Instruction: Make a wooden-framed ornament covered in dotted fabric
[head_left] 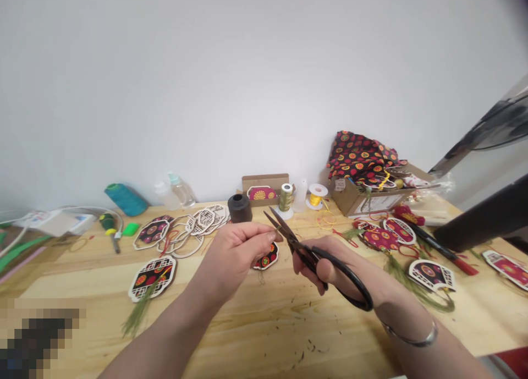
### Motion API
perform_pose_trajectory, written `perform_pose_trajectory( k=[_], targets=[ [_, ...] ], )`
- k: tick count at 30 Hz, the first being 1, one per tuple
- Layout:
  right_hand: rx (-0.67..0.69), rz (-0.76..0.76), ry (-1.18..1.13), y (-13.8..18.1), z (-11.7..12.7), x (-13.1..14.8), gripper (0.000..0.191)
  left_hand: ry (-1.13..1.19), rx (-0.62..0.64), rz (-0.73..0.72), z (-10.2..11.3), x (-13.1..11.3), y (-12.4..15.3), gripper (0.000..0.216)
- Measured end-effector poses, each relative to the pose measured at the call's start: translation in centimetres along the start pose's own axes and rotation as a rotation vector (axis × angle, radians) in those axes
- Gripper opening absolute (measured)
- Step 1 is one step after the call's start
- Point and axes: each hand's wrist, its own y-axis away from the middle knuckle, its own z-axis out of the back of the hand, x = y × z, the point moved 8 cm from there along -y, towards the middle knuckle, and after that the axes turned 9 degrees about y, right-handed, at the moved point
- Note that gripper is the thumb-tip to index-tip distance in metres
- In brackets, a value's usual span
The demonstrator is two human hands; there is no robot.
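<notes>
My right hand (317,261) grips black-handled scissors (299,246), their dark blades parted and pointing up and left. Beside the blades, my left hand (237,255) is closed in a pinch; whatever is between its fingertips is too small to make out. Just below those fingertips, a black-and-red patterned ornament (270,256) with a pale scalloped rim shows, partly hidden by the hand. Thin strands hang at its lower edge. Whether the fingers hold it by a cord, I cannot tell.
Left lie a tasselled ornament (152,279), pale lattice frames (208,219) and a screwdriver (109,228). Behind stand a black spool (240,208), a green thread spool (286,197) and a yellow spool (317,196). Right are a cardboard box (363,198) and more ornaments (431,274).
</notes>
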Motion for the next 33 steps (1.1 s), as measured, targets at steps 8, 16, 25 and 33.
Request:
perform_pose_trajectory(
  k=[8, 16, 25, 33],
  targets=[
    [-0.022, -0.037, -0.007, 0.0, 0.1, -0.5, 0.073, -0.005, -0.039, -0.003, 0.1, -0.1, 0.1, 0.02],
    [-0.108, 0.049, -0.126, 0.0, 1.0, 0.5, 0.067, -0.126, -0.115, -0.131, 1.3, -0.9, -0.3, 0.026],
    [-0.068, 0.094, -0.23, -0.4, 0.3, 1.0, 0.076, -0.154, 0.081, -0.241, -0.2, -1.5, -0.4, 0.015],
    [-0.197, -0.26, 0.588, 1.3, 4.6, -1.3, 0.064, 0.113, -0.094, -0.278, 0.9, -2.1, 0.0, 0.013]
  ],
)
